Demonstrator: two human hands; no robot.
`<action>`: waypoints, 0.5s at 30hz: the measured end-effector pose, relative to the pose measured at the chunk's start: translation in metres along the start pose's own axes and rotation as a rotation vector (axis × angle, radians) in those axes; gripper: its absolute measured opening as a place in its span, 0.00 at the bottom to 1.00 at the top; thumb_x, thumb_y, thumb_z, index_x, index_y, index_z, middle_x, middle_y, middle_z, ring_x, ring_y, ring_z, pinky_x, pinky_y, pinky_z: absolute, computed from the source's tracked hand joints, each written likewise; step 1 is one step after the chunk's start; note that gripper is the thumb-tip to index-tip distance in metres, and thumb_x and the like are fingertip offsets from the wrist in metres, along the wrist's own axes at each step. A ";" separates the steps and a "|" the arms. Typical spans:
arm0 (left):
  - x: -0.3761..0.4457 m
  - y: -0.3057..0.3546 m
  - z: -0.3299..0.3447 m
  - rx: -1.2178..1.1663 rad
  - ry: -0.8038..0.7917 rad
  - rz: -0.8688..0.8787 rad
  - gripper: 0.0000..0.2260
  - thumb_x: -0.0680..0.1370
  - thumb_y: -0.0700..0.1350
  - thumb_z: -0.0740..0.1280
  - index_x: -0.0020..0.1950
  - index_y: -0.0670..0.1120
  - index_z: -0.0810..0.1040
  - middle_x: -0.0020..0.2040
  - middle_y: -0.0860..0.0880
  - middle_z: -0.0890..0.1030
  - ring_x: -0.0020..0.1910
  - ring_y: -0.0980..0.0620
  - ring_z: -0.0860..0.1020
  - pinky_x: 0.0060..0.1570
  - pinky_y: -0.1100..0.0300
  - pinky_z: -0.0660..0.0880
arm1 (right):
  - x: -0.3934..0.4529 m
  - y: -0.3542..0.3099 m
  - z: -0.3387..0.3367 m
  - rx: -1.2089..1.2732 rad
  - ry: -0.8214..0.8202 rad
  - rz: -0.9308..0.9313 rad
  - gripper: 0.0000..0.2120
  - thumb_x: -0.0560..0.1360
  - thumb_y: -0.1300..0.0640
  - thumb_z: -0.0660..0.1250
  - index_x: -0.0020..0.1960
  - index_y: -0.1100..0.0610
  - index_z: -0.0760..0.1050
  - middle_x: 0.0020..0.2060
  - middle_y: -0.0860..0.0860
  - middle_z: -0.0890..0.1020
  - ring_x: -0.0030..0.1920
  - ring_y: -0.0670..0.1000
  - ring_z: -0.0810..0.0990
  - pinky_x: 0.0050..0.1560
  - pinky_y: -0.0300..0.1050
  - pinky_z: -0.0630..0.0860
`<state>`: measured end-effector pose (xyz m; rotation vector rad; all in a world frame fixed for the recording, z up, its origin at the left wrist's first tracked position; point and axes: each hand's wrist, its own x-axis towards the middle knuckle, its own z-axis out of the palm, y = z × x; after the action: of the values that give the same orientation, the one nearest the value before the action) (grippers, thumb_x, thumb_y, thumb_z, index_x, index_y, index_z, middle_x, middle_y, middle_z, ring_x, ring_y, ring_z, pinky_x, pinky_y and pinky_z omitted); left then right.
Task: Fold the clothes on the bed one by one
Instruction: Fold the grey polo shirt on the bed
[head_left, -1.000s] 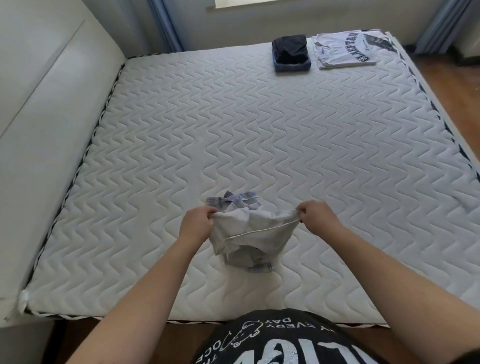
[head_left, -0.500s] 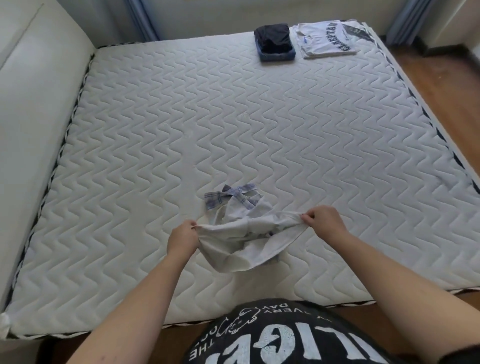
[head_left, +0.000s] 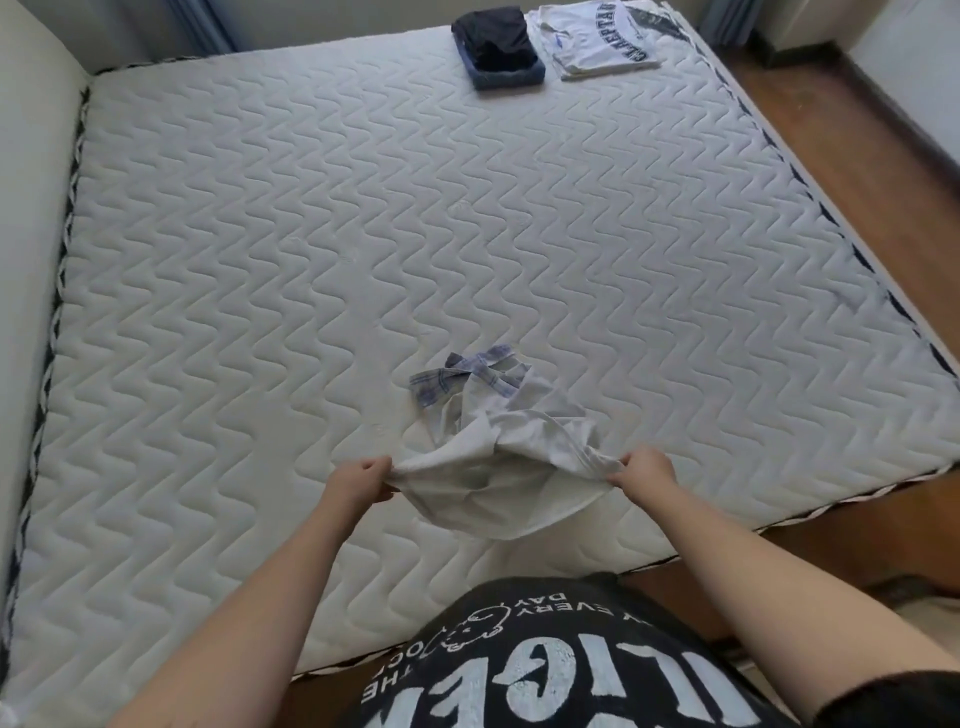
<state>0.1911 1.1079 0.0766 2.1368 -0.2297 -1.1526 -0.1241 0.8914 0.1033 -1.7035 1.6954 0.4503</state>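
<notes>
Where wood floor (head_left: 883, 171) flanks it, quilted mattress (head_left: 363, 234) (white) spreads.

Wooden floor (head_left: 857, 171) right of the mattress; curtain (head_left: 208, 26) behind

The left hand (head_left: 358, 480) and right hand (head_left: 644, 467) now sit wider apart than a second ago, drawing the crumpled pale grey garment with plaid trim (head_left: 493, 457) out flatter between them, its lower fold spreading toward the bed's near edge.
</notes>
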 end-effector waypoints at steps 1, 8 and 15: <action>0.004 0.001 0.002 -0.027 0.028 -0.009 0.16 0.80 0.44 0.65 0.36 0.38 0.80 0.35 0.39 0.82 0.34 0.45 0.82 0.45 0.52 0.82 | 0.003 0.006 -0.001 -0.014 -0.018 0.045 0.11 0.74 0.58 0.68 0.34 0.59 0.77 0.29 0.55 0.77 0.34 0.53 0.76 0.29 0.42 0.67; 0.015 0.031 0.023 -0.138 0.043 0.024 0.07 0.77 0.35 0.70 0.54 0.36 0.79 0.47 0.36 0.79 0.38 0.44 0.80 0.35 0.64 0.81 | 0.033 0.009 -0.011 0.662 -0.026 0.036 0.12 0.80 0.61 0.63 0.55 0.69 0.79 0.44 0.61 0.83 0.42 0.58 0.83 0.42 0.48 0.81; 0.035 0.128 0.011 -0.152 0.178 0.158 0.07 0.80 0.38 0.67 0.50 0.34 0.80 0.40 0.40 0.81 0.31 0.49 0.80 0.31 0.65 0.79 | 0.065 -0.062 -0.087 1.086 -0.032 -0.052 0.08 0.81 0.59 0.62 0.52 0.64 0.77 0.40 0.59 0.81 0.37 0.53 0.81 0.30 0.39 0.80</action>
<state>0.2235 0.9908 0.1314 2.0328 -0.2180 -0.8575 -0.0773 0.7796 0.1349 -0.9047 1.4246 -0.4259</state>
